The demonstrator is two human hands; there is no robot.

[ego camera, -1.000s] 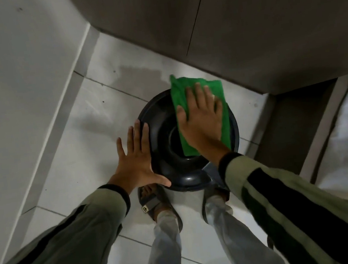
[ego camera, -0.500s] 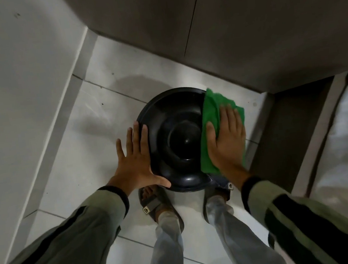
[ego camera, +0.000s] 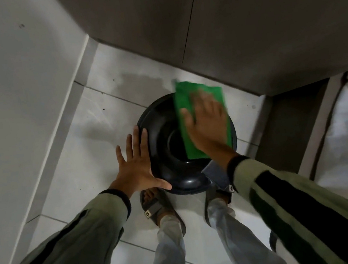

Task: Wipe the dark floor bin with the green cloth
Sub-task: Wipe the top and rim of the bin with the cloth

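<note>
I stand over the dark bin, which sits on the pale tiled floor right in front of my feet. My left hand lies flat against the bin's left edge, fingers spread wide and gripping nothing, the thumb reaching along the near rim. My right hand presses flat on the green cloth, fingers stretched out rather than curled; the cloth covers the right part of the bin's top and its far corner sticks out past the rim.

A grey cabinet hangs over the floor just behind the bin, close to the cloth's far edge. A white wall with a grey baseboard runs along the left. To the right, a dark panel stands beside the bin.

My sandals touch or nearly touch the bin's near side; the right one is mostly hidden under my right sleeve. My left sleeve runs off the bottom corner. My right hand is blurred, so its fingertips are hard to pick out. The bin's body is hidden beneath its top, and the cloth covers the right half of the round dip in the middle.
</note>
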